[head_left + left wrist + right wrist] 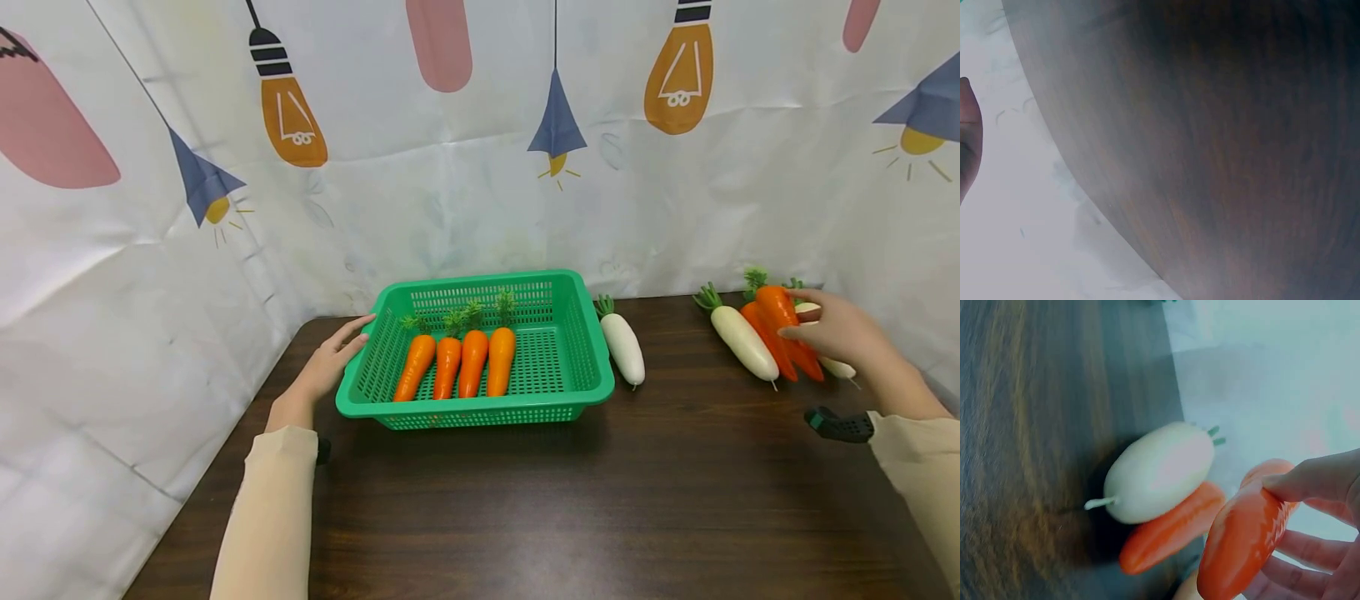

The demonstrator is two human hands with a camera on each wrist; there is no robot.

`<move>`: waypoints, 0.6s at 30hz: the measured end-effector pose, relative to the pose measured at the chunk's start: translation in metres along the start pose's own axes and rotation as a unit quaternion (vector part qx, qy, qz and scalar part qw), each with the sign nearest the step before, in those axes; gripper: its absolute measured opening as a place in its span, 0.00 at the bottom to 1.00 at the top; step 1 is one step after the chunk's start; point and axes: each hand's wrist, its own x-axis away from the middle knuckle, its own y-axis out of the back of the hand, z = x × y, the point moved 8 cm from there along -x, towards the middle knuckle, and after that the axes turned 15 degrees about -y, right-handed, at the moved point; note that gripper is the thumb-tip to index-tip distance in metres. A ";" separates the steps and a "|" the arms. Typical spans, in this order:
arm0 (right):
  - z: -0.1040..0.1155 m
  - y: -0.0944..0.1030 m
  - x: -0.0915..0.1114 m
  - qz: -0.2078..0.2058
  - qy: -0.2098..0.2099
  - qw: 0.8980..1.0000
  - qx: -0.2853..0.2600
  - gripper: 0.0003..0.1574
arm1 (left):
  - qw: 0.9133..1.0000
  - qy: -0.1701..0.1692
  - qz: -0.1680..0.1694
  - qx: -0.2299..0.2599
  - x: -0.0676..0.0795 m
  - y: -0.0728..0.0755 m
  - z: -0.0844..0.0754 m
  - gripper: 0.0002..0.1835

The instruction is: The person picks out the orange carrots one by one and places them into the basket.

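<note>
My right hand point(843, 329) pinches an orange carrot point(1238, 534) between thumb and fingers. The carrot is tilted above a small pile at the right. Under it, in the right wrist view, lie another carrot point(1172, 528) and a plump white radish point(1160, 472) with a thin root tip. A second white radish point(836, 367) is partly hidden behind that hand. At the far left, my left hand point(326, 367) has its fingertips at the left rim of a green plastic basket point(480, 408), fingers loosely extended. Several carrots point(474, 362) with leafy tops lie side by side in the basket.
One white radish point(624, 346) lies just right of the basket. The dark wooden table point(525, 517) stretches in front. Behind it hangs a white cloth point(480, 200) printed with lamps, meeting the table's back edge.
</note>
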 end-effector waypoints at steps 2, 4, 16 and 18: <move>0.005 0.000 0.001 0.003 0.000 1.000 -0.006 0.51 | 1.000 0.001 0.000 0.000 0.000 0.000 0.000 0.32; 0.010 0.000 0.002 0.003 0.003 1.000 -0.012 0.51 | 1.000 0.001 0.000 0.000 0.001 0.000 0.000 0.32; 0.057 0.001 0.013 0.013 0.040 0.997 -0.064 0.50 | 1.000 0.007 0.001 0.004 -0.001 0.000 0.002 0.32; 0.065 0.000 0.014 0.017 0.043 0.997 -0.069 0.50 | 1.000 0.005 0.001 0.004 -0.001 0.000 0.002 0.32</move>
